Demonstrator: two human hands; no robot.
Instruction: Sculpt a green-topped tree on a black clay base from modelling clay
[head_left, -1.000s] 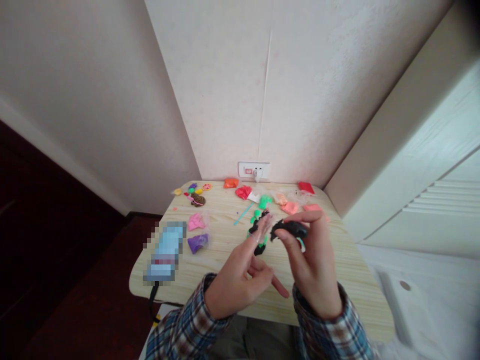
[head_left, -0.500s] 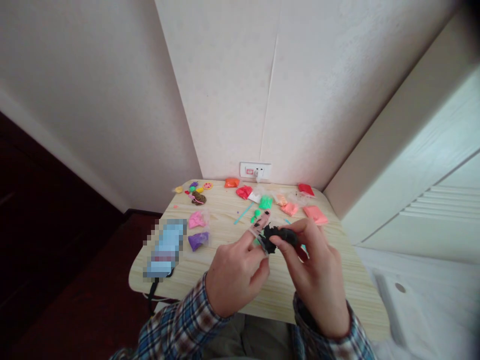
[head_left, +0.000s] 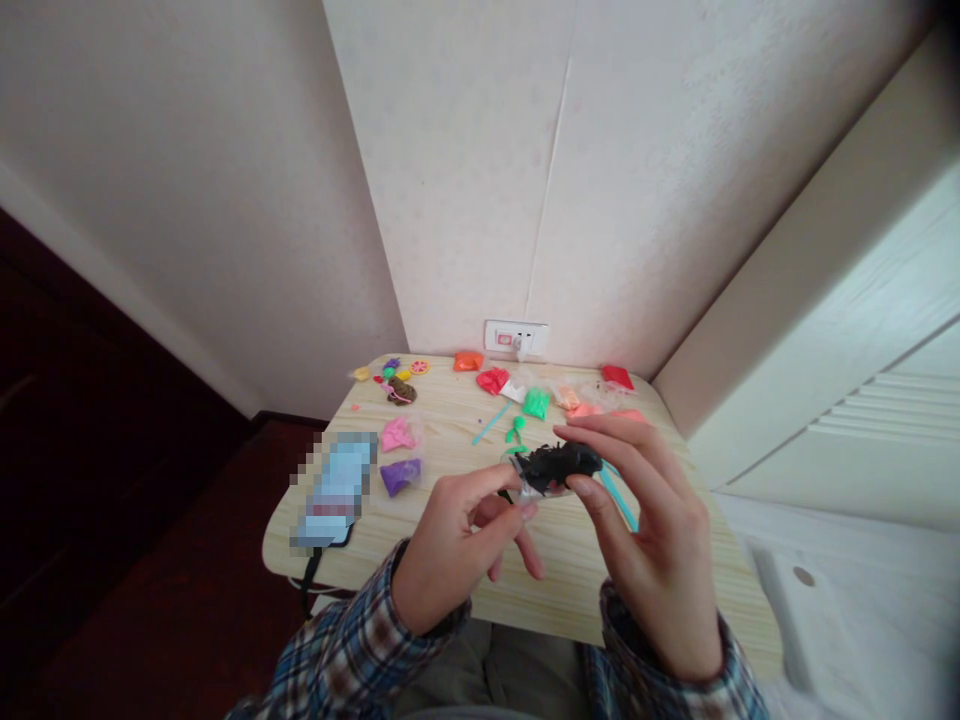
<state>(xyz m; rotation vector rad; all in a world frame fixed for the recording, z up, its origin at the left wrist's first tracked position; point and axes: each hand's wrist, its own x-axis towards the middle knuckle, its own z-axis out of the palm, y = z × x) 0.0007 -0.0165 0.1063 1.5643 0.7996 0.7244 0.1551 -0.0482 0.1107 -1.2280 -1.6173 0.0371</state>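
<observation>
A ragged lump of black modelling clay point(head_left: 559, 466) is held above the table between my two hands. My left hand point(head_left: 454, 535) pinches a clear plastic bag point(head_left: 526, 492) at the clay's left end, thumb below and index finger above, its other fingers hanging loose. Thumb and fingers of my right hand point(head_left: 652, 525) close round the smoother right end of the clay. Just beyond the hands lie small green clay pieces point(head_left: 517, 428) on the table. A turquoise stick point(head_left: 619, 497) shows partly behind my right hand.
Clay packets lie about the pale wooden table point(head_left: 450, 420): pink point(head_left: 397, 433), purple point(head_left: 400, 476), orange point(head_left: 469, 361), red point(head_left: 493, 380) and green point(head_left: 535, 403). Small finished-looking figures point(head_left: 400, 390) sit at the back left. A phone point(head_left: 339, 490) with a cable lies left; a wall socket point(head_left: 516, 338) is behind.
My left hand has turned, its thumb now under the bag and fingers loosened below. The clay lies more level, showing more of its length, and my right fingers have spread upward.
</observation>
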